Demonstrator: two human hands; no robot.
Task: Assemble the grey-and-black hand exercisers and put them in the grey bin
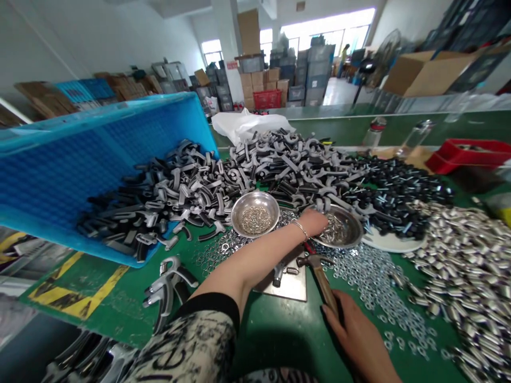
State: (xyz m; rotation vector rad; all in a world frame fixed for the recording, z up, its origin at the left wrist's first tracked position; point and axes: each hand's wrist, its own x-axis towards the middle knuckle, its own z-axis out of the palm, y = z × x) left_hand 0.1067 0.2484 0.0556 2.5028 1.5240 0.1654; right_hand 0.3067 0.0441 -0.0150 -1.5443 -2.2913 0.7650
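Observation:
My left hand [313, 222] reaches across to the left side of a metal bowl [353, 226] of small metal pins [334, 229]. Its fingers are curled down at the pins, and what they pinch is hidden. My right hand [353, 330] is wrapped round the wooden handle of a hammer [324, 282], whose head lies by the right edge of a metal plate [293, 291]. On that plate rest a grey handle part [278, 274] and a spring [292, 271], partly under my left forearm. A second metal bowl [236, 218] of tiny rings stands to the left.
A blue crate [159, 119] lies tipped at left, spilling grey-and-black handles [199, 186]. Loose washers [373, 276], metal sleeves [471, 260] and black knobs with screws [395, 186] cover the right side. Several assembled handles [170, 287] lie front left. A red bin [449, 154] stands back right.

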